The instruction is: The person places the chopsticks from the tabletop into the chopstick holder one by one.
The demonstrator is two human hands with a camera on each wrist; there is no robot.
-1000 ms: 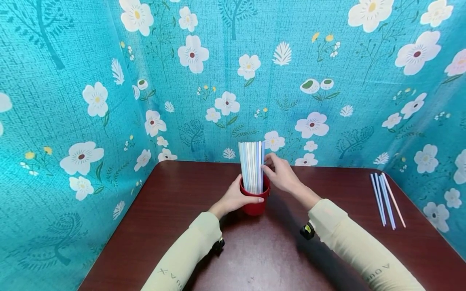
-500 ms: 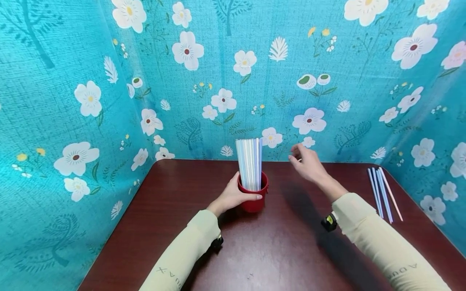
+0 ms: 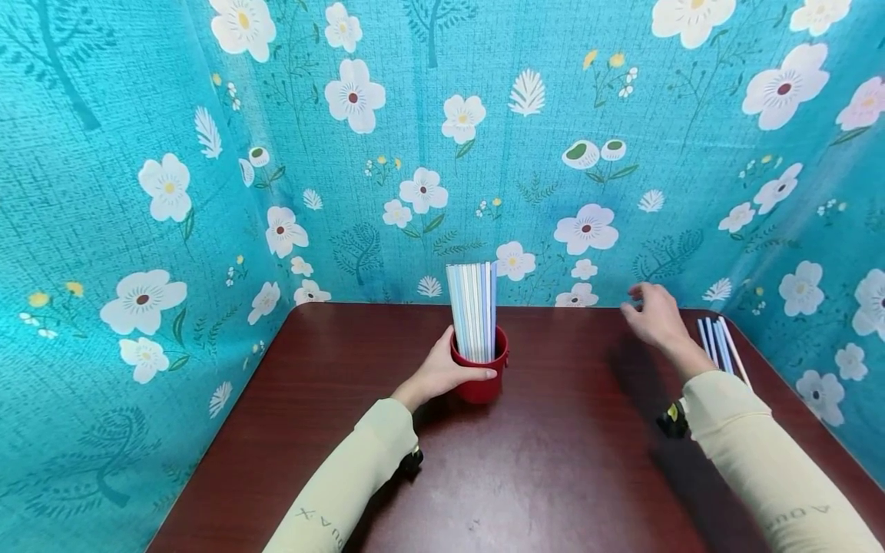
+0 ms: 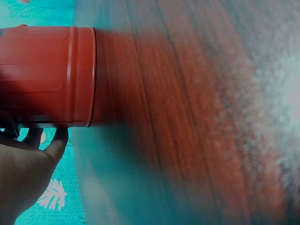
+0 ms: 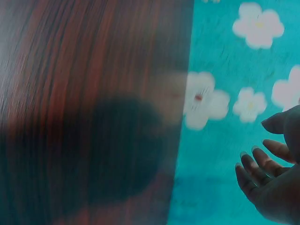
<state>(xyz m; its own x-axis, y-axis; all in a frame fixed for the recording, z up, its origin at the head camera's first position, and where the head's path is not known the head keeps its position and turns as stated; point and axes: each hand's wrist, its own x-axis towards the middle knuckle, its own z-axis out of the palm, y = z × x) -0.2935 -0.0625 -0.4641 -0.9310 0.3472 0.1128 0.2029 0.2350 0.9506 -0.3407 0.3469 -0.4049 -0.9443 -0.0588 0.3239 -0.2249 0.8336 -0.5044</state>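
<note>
A red bucket (image 3: pixel 478 386) stands upright on the table, holding a bundle of thin blue and white sticks (image 3: pixel 472 311) that rise above its rim. My left hand (image 3: pixel 439 372) grips the bucket from its left side, thumb across the front; the left wrist view shows fingers under the red wall (image 4: pixel 42 75). My right hand (image 3: pixel 655 316) is in the air over the right part of the table, fingers loosely bent and holding nothing. Just right of it lie several loose sticks (image 3: pixel 722 346), partly hidden by the right forearm. In the right wrist view the hand (image 5: pixel 276 173) has its fingers apart.
The dark red wooden table (image 3: pixel 346 361) reaches back to a blue floral cloth (image 3: pixel 387 192), which hangs behind it and along both sides. Shadows of the right hand and arm fall on the table.
My right hand has left the sticks in the bucket and moved right through the air, close to the loose sticks. My left hand keeps its grip on the bucket. The head view has shifted slightly.
</note>
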